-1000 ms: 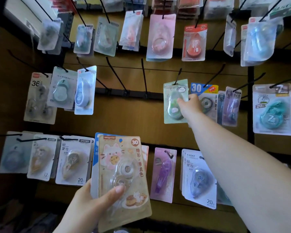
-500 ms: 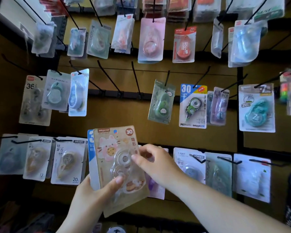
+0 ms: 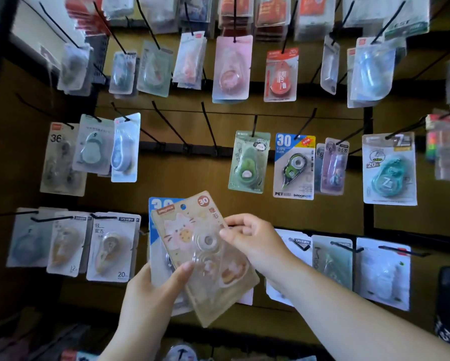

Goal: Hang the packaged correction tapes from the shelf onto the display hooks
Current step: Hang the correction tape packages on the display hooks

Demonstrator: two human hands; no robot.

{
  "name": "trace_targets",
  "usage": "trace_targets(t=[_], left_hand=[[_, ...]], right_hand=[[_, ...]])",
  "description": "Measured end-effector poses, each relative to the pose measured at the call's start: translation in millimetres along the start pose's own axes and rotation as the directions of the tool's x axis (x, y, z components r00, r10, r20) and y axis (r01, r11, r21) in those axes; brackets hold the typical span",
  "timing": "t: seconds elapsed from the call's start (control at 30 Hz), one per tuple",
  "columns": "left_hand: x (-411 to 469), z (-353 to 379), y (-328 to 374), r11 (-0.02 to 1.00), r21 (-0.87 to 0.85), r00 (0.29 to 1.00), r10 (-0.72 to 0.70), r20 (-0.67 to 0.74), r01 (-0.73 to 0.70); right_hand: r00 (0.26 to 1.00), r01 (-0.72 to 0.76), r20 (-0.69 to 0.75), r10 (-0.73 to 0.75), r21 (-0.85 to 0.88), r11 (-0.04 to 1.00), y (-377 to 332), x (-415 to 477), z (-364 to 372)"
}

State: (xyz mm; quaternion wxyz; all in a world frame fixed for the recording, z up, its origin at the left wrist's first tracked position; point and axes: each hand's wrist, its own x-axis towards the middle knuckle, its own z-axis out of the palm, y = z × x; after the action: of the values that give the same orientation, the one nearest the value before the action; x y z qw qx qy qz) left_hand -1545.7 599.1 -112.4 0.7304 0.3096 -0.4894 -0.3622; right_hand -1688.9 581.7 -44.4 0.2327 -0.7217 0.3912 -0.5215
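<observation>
My left hand (image 3: 151, 290) holds a small stack of packaged correction tapes from below. The front one is a beige pack with a cat picture (image 3: 192, 238), tilted to the left; behind it shows a blue-topped pack (image 3: 158, 204). My right hand (image 3: 252, 238) pinches the beige pack's right edge, thumb on its clear blister. A green avocado-style pack (image 3: 248, 162) hangs on a hook in the middle row. To its left, three black hooks (image 3: 208, 128) stick out bare.
Rows of black hooks on a brown board carry many tape packs: a blue "30" pack (image 3: 294, 165), a teal pack (image 3: 389, 169), a pink pack (image 3: 233, 69), beige packs at lower left (image 3: 112, 246). More packs lie blurred along the bottom edge.
My right hand let go of the green pack, which stays on its hook, and came down to the stack. It now grips the beige pack, which has tilted left.
</observation>
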Motion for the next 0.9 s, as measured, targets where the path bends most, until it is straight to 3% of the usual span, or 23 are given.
trace_targets(t=[0.2, 0.37, 0.5, 0.7, 0.9], left_hand=[[4, -14, -2, 1.0, 0.031, 1.0, 0.006, -0.029, -0.005], [10, -30, -4, 1.0, 0.028, 0.998, -0.005, -0.063, 0.007], [17, -43, -6, 1.0, -0.004, 0.997, -0.025, -0.08, 0.025], [27, -61, -7, 1.0, 0.012, 0.995, 0.015, -0.102, -0.014], [31, -75, -8, 1.0, 0.006, 0.993, 0.027, -0.112, -0.026]], right_hand=[[0.99, 0.06, -0.137, -0.043, 0.123, 0.991, -5, 11, -1], [0.897, 0.234, -0.353, -0.265, -0.128, 0.964, -32, 47, -7], [0.852, 0.289, -0.409, -0.328, -0.154, 0.945, -62, 76, -3], [0.811, 0.281, -0.497, -0.307, -0.13, 0.951, -98, 103, 10], [0.835, 0.175, -0.519, -0.181, -0.062, 0.983, -99, 114, 16]])
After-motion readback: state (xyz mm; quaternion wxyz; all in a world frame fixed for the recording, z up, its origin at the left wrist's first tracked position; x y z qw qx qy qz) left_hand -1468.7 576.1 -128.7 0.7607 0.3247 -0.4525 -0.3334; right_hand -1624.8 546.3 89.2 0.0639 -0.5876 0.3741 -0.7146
